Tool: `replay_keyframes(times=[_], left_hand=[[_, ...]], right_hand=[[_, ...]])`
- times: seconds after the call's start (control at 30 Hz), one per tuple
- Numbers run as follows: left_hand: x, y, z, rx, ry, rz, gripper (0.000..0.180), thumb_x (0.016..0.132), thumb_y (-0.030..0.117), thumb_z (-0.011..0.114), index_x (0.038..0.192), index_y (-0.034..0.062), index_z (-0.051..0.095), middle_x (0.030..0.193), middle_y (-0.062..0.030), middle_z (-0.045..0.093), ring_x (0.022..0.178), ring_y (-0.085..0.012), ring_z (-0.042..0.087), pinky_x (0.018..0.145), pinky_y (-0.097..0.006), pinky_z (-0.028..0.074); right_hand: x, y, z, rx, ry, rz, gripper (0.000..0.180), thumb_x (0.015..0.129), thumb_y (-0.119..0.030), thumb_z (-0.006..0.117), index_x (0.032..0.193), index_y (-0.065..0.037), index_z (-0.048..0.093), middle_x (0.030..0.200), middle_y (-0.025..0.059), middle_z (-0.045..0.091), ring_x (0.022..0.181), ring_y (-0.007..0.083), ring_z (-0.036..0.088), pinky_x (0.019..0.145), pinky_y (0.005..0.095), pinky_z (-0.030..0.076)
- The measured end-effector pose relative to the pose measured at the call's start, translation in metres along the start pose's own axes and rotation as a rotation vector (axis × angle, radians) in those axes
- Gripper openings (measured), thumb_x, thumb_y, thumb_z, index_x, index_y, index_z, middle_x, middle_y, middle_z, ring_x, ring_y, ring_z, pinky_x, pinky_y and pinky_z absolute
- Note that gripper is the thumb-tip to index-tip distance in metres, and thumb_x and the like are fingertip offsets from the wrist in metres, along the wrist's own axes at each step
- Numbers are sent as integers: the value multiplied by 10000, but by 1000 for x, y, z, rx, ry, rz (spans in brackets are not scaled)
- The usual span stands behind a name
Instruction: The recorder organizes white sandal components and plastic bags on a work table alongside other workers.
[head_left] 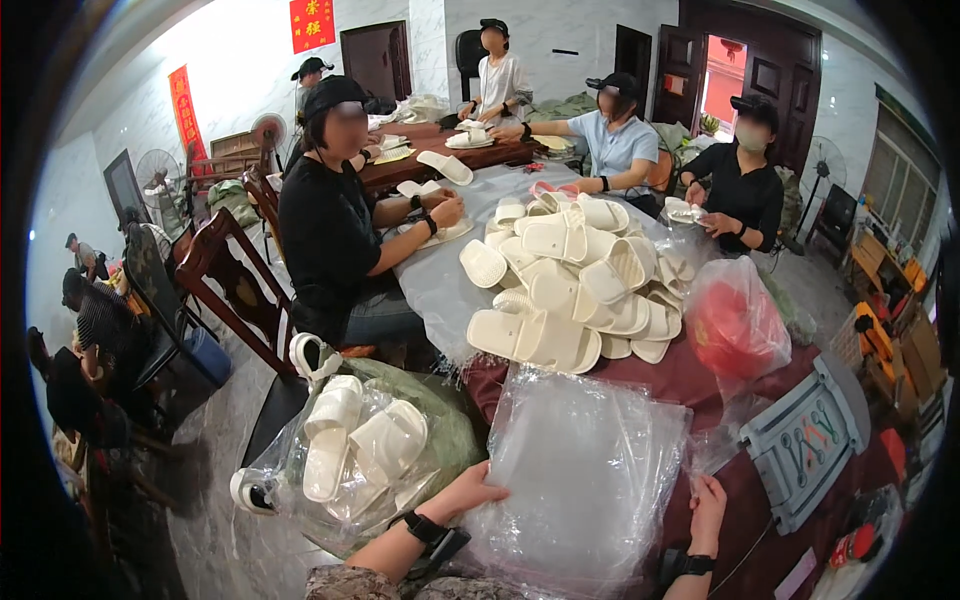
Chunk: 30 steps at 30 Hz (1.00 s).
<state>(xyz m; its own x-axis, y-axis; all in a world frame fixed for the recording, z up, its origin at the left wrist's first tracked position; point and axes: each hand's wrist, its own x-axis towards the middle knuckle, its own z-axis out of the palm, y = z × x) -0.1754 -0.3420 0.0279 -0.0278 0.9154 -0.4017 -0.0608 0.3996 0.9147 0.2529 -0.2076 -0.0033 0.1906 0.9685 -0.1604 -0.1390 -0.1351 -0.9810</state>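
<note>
- The left hand (pixel 470 492) shows only its back and thumb; its fingertips lie under the edge of the stack of clear plastic bags (pixel 585 470).
- The right hand (pixel 708 510) rests at the stack's right edge, its palm hidden, so its grip cannot be told.
- Both forearms are cut off by the lower edge.
- The slippers (pixel 355 440) in the clear sack blur behind crinkled film.
- What fills the red bag (pixel 735 320) cannot be made out.
- The lower slippers of the white slipper pile (pixel 575 285) are hidden by those on top.
</note>
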Motion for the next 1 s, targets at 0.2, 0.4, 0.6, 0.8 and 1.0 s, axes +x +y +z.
replay_keyframes(times=[0.2, 0.4, 0.6, 0.8, 1.0], left_hand=[[5, -6, 4, 58, -24, 24, 547, 836, 125, 727, 1297, -35, 480, 1088, -76, 647, 927, -123, 619, 839, -274, 500], [12, -17, 7, 43, -46, 80, 551, 818, 107, 720, 1297, -32, 484, 1090, -76, 637, 937, -127, 600, 835, -284, 497], [14, -10, 17, 13, -74, 98, 545, 812, 115, 728, 1284, -34, 500, 1115, -65, 631, 976, -129, 588, 865, -289, 486], [13, -6, 23, 58, -94, 110, 560, 831, 109, 727, 1314, -33, 482, 1161, -72, 618, 1011, -130, 579, 896, -288, 476], [16, -10, 26, 65, -93, 141, 545, 837, 110, 724, 1308, -30, 489, 1161, -72, 619, 1014, -133, 579, 898, -292, 476]], right_hand=[[-4, -2, -1, 44, -23, 2, 89, 910, -68, 622, 981, -15, 635, 794, -11, 586, 590, 49, 462, 484, 188, 345], [0, 7, -11, 71, -51, 16, 69, 914, -65, 611, 976, -34, 617, 810, -19, 564, 618, 54, 464, 500, 196, 346], [0, 6, -11, 71, -26, 31, 80, 902, -77, 632, 969, -39, 617, 807, -21, 556, 626, 52, 456, 503, 191, 335], [-3, 0, -7, 85, -76, -1, 74, 887, -93, 658, 934, -45, 630, 778, -26, 551, 618, 53, 449, 506, 198, 334], [-5, -1, -3, 80, -29, -1, 87, 881, -100, 672, 932, -45, 627, 780, -30, 551, 608, 51, 438, 507, 198, 322]])
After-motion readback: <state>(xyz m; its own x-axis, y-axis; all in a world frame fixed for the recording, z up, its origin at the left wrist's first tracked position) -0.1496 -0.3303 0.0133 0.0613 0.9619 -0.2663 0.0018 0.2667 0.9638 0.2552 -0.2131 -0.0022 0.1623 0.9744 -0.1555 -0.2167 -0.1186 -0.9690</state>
